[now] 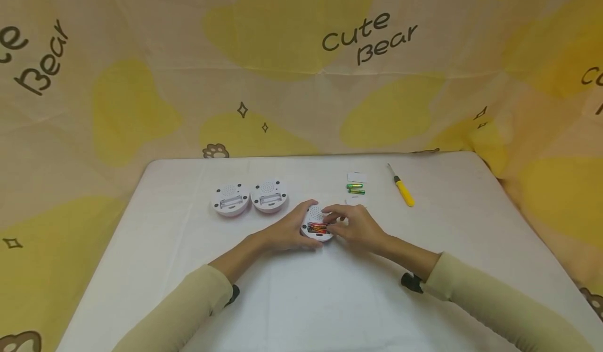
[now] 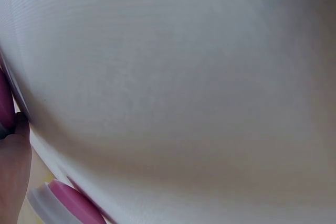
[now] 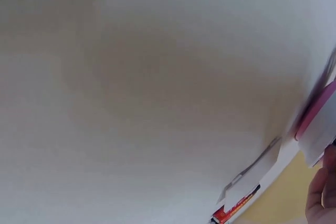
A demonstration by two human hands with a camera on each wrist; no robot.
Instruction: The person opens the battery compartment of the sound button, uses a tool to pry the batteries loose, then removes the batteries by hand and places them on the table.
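My left hand (image 1: 288, 231) grips a round white speaker-like device (image 1: 314, 213) from its left side, thumb at the near edge and fingers at the far edge. Its underside faces up, with a dotted grille and an uncovered battery compartment. Red-and-black batteries (image 1: 317, 228) lie in that compartment. My right hand (image 1: 359, 227) pinches at the right end of a battery there with bent thumb and forefinger. In the left wrist view, the left hand (image 2: 14, 169) touches the device's pink side (image 2: 5, 103). The right wrist view catches the right hand (image 3: 323, 195) beside the device (image 3: 317, 124).
Two similar devices (image 1: 229, 200) (image 1: 269, 196) sit upside down at the back left, their battery compartments uncovered. Behind the right hand lie two green-and-gold batteries (image 1: 355, 188) between small white covers (image 1: 357, 177) (image 1: 355, 201). A yellow-handled screwdriver (image 1: 404, 192) lies farther right. A printed cloth (image 1: 282, 95) hangs behind the table.
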